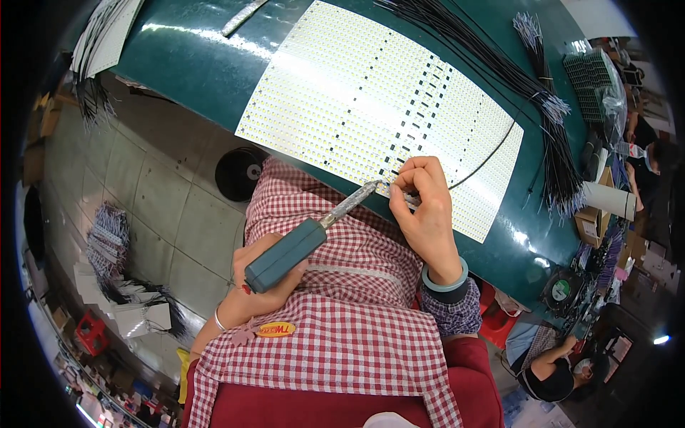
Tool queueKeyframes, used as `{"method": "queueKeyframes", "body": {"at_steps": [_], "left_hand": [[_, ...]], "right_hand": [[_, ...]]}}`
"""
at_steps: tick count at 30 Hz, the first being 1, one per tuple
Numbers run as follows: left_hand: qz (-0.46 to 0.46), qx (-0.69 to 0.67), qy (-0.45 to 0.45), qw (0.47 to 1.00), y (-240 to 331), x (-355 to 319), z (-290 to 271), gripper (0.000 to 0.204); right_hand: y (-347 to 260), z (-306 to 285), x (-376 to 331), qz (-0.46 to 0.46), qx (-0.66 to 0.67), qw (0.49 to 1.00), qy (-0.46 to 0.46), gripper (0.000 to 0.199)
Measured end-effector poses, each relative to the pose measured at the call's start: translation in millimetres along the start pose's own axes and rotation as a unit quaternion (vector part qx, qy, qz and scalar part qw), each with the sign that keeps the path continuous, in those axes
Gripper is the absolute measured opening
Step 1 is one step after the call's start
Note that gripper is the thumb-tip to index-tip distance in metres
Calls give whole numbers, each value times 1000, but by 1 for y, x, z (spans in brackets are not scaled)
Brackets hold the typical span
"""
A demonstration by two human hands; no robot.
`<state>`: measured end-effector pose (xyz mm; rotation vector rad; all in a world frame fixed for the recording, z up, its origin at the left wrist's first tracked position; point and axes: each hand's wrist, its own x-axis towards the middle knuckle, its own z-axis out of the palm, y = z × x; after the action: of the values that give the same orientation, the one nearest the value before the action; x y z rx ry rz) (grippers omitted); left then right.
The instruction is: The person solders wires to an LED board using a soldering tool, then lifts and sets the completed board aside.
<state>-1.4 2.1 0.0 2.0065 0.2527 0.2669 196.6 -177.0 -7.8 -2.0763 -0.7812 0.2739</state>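
Observation:
My left hand (246,296) grips the teal handle of a soldering iron (285,253). Its metal tip reaches up to the near edge of a large white LED strip panel (357,93), which lies on a dark green table (193,64). My right hand (428,214), with a pale green bangle at the wrist, pinches something thin at that same panel edge, right beside the iron's tip. It looks like the end of a thin black wire (492,153) that curves away across the panel. A red checked apron covers my lap below both hands.
Long bundles of black wires (542,100) lie along the table's right side. A small fan (560,289) sits near the table's corner. Another person (549,367) sits at lower right. On the tiled floor are wire bundles (107,242) and a round black object (239,173).

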Motion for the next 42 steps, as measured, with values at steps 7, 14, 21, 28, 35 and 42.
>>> {"method": "queueKeyframes", "body": {"at_steps": [7, 14, 21, 28, 35, 42], "left_hand": [[-9, -20, 36, 999, -4, -7, -2, 21], [-51, -78, 74, 993, -13, -4, -1, 23], [-135, -89, 33, 986, -21, 0, -16, 34], [-56, -20, 165, 985, -27, 21, -11, 20], [-169, -96, 182, 964, -31, 19, -15, 21], [-138, -53, 161, 976, -35, 24, -17, 21]], "right_hand": [[-1, -1, 1, 7, -8, 1000, -5, 12], [-8, -8, 7, -11, -23, 999, -22, 12], [-25, -66, 68, -126, -126, 978, -104, 16], [15, -18, 230, -195, -153, 969, 15, 8], [34, 13, 267, -232, -309, 921, 47, 9], [7, -3, 223, -99, -38, 994, 2, 7]]}}
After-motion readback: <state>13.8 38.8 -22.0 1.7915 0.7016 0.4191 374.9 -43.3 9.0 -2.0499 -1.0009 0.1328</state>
